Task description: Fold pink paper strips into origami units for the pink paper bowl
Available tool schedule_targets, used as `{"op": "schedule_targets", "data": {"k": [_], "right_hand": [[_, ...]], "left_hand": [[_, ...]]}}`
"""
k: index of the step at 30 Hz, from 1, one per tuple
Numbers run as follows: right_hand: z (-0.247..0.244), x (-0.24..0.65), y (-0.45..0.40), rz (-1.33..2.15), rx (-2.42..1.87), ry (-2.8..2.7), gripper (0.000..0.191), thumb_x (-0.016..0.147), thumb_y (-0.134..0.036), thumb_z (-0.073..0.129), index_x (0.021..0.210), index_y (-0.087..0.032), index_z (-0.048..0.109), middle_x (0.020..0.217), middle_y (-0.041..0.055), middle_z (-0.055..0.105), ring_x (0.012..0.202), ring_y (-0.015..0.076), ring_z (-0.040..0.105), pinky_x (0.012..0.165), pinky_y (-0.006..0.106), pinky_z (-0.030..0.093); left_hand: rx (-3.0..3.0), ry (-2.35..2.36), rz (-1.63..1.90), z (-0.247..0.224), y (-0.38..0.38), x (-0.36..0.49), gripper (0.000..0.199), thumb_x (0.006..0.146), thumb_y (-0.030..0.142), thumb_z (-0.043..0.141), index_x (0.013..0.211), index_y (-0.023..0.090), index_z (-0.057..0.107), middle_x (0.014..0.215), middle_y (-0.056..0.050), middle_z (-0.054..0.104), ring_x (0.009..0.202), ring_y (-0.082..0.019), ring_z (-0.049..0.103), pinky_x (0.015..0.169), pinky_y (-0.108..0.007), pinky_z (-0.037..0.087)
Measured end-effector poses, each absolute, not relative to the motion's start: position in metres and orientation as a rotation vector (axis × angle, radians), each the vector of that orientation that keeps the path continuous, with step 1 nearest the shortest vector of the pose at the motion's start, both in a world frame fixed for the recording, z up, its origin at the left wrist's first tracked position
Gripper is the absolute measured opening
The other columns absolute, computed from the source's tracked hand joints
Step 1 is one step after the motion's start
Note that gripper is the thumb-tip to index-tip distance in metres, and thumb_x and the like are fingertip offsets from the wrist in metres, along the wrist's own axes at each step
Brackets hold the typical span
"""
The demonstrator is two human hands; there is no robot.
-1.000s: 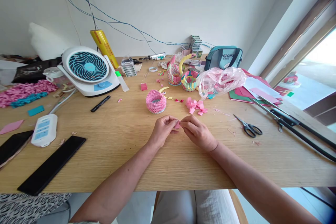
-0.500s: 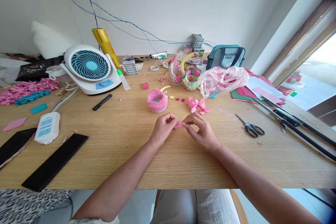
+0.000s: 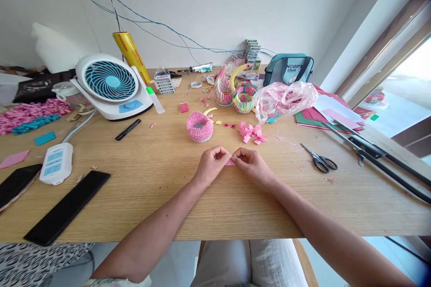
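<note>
Between my two hands is a small folded piece of pink paper (image 3: 230,162), mostly covered by the fingers. My left hand (image 3: 213,161) pinches its left side. From the other side my right hand (image 3: 248,163) closes on it, the fingertips of both hands nearly touching. Just beyond them stands a round pink basket of folded paper (image 3: 200,127), with a pile of pink paper strips (image 3: 252,132) to its right. Farther back are two more folded-paper pieces, one pink and white (image 3: 223,90), one multicoloured (image 3: 244,99) with a yellow curved neck.
On the wooden table (image 3: 151,206), a white fan (image 3: 112,85), a marker (image 3: 128,129), a power strip (image 3: 56,164) and a black slab (image 3: 69,206) lie left. Scissors (image 3: 319,159), a plastic bag (image 3: 286,98) and a paper trimmer (image 3: 367,150) are on the right.
My right hand has moved in against my left, its fingers now closed on the pink paper. The view has shifted slightly, so the table's objects appear a little farther left.
</note>
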State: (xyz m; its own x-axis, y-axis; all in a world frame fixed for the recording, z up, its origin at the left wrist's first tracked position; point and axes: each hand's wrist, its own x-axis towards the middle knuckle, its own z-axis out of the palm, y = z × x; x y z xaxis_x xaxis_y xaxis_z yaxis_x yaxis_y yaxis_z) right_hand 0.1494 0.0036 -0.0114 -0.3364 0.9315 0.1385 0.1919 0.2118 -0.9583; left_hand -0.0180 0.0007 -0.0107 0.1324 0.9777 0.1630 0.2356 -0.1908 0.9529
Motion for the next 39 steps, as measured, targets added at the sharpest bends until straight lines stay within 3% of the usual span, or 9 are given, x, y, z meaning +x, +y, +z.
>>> {"op": "schedule_targets", "data": {"k": [6, 12, 17, 21, 27, 33, 39], "right_hand": [[-0.009, 0.150, 0.004, 1.149, -1.035, -1.745, 0.017, 0.082, -0.031, 0.057, 0.073, -0.017, 0.057, 0.070, -0.0004, 0.057, 0.064, 0.0128, 0.049, 0.059, 0.025, 0.037], [-0.011, 0.157, 0.006, 1.120, -1.091, -1.808, 0.031, 0.090, -0.040, 0.051, 0.068, -0.018, 0.051, 0.059, -0.0034, 0.048, 0.054, 0.0104, 0.041, 0.052, 0.024, 0.031], [-0.009, 0.161, 0.003, 0.716, -0.845, -1.916, 0.012, 0.090, -0.019, 0.050, 0.098, -0.019, 0.058, 0.090, 0.0044, 0.059, 0.074, 0.0137, 0.055, 0.068, 0.027, 0.045], [-0.006, 0.160, 0.001, 0.600, -0.710, -1.978, 0.011, 0.088, -0.016, 0.051, 0.089, -0.020, 0.062, 0.088, 0.0057, 0.058, 0.079, 0.0157, 0.057, 0.070, 0.029, 0.048], [-0.023, 0.155, 0.010, 0.904, -0.941, -1.694, 0.012, 0.085, -0.030, 0.062, 0.081, -0.020, 0.059, 0.075, 0.0022, 0.061, 0.068, 0.0150, 0.057, 0.065, 0.029, 0.047], [-0.022, 0.154, 0.014, 1.236, -0.814, -1.482, 0.027, 0.077, -0.043, 0.071, 0.079, -0.020, 0.058, 0.070, -0.0010, 0.057, 0.064, 0.0126, 0.052, 0.061, 0.026, 0.043], [-0.005, 0.153, 0.004, 1.421, -0.818, -1.418, 0.031, 0.079, -0.049, 0.069, 0.078, -0.019, 0.060, 0.069, -0.0012, 0.057, 0.063, 0.0115, 0.052, 0.061, 0.026, 0.043]], "left_hand": [[1.701, 1.232, 1.122, -0.008, 0.001, -0.018, 0.015, 0.078, 0.024, 0.059, 0.067, 0.016, 0.058, 0.066, 0.001, 0.057, 0.064, -0.011, 0.051, 0.061, -0.022, 0.042], [1.591, 1.123, 1.092, 0.003, 0.001, -0.021, 0.016, 0.080, 0.029, 0.060, 0.071, 0.016, 0.058, 0.067, 0.001, 0.054, 0.063, -0.010, 0.051, 0.061, -0.022, 0.046], [1.139, 1.045, 1.032, 0.008, -0.003, -0.019, 0.024, 0.075, 0.036, 0.067, 0.072, 0.015, 0.055, 0.063, 0.004, 0.048, 0.058, -0.008, 0.046, 0.057, -0.022, 0.051], [1.003, 1.007, 0.987, 0.006, -0.007, -0.014, 0.031, 0.069, 0.037, 0.076, 0.079, 0.015, 0.057, 0.069, 0.002, 0.054, 0.059, -0.007, 0.048, 0.056, -0.021, 0.053], [1.305, 1.034, 1.036, 0.008, -0.010, -0.012, 0.038, 0.080, 0.051, 0.063, 0.083, 0.013, 0.064, 0.075, -0.004, 0.059, 0.070, -0.014, 0.060, 0.059, -0.027, 0.057], [1.639, 1.085, 1.053, 0.001, -0.008, -0.015, 0.026, 0.083, 0.042, 0.062, 0.089, 0.016, 0.065, 0.077, -0.001, 0.058, 0.066, -0.012, 0.053, 0.052, -0.020, 0.053], [1.763, 1.131, 1.081, -0.003, -0.007, -0.014, 0.018, 0.087, 0.033, 0.054, 0.085, 0.017, 0.060, 0.074, 0.000, 0.057, 0.062, -0.010, 0.052, 0.047, -0.017, 0.044]]}}
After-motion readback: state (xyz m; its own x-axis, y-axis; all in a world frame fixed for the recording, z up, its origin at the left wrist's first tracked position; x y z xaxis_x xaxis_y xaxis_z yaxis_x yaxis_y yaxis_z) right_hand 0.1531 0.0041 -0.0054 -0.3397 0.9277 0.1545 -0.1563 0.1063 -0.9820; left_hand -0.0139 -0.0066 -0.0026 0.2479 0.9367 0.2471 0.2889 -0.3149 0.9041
